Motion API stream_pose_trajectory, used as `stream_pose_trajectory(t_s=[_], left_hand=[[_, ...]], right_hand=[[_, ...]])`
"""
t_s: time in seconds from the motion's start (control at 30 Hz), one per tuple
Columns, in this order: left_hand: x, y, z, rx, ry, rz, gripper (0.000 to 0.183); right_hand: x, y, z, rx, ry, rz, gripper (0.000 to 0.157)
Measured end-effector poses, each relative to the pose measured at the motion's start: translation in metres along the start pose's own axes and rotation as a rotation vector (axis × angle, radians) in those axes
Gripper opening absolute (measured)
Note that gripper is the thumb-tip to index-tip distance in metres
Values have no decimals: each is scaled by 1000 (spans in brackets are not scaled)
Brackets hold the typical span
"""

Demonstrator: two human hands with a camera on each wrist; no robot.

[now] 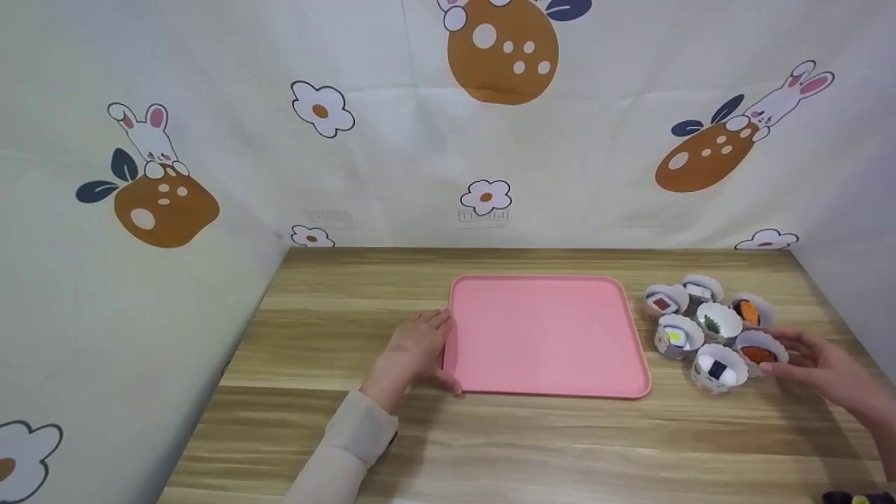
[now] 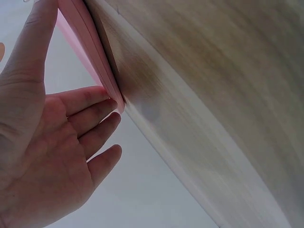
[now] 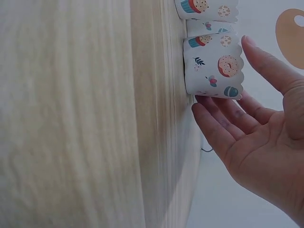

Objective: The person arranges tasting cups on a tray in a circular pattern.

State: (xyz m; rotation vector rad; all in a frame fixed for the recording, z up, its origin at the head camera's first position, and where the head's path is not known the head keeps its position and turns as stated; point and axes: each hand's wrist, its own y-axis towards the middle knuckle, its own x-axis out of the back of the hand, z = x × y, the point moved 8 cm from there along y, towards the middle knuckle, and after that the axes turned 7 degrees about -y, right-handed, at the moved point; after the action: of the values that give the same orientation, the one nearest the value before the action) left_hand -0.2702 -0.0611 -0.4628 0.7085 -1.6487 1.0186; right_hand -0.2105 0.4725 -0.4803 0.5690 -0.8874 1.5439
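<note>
A pink tray lies on the wooden table. My left hand is at its left edge, fingers along the side and thumb by the near corner; the left wrist view shows the left hand with fairly straight fingers against the tray rim. To the right stands a cluster of several paper cups with sushi-like pieces. My right hand reaches around the rightmost cup, which holds an orange-brown piece. In the right wrist view, the fingers touch the printed paper cup, while the thumb stands off its rim.
Close by are a cup with a white piece and dark band, a cup with green leaves and a cup with an orange piece. Dark objects show at the bottom right corner. A printed curtain hangs behind the table.
</note>
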Motion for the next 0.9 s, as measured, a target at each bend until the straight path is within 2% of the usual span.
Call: stream_pose_trajectory(t_s=[0.27, 0.47, 0.6, 0.77, 0.9], left_hand=[[-3, 1, 1, 2, 2, 5, 121], [0, 1, 0, -1, 28, -2, 122], [1, 0, 0, 6, 30, 0, 122], [0, 0, -1, 3, 29, 0, 124], [-2, 0, -1, 9, 24, 2, 124]], right_hand=[[-3, 2, 0, 10, 9, 21, 84], [-4, -1, 3, 67, 41, 7, 79], [-5, 1, 5, 64, 19, 6, 81], [-4, 1, 6, 54, -52, -38, 80], [-3, 1, 7, 68, -69, -81, 76]])
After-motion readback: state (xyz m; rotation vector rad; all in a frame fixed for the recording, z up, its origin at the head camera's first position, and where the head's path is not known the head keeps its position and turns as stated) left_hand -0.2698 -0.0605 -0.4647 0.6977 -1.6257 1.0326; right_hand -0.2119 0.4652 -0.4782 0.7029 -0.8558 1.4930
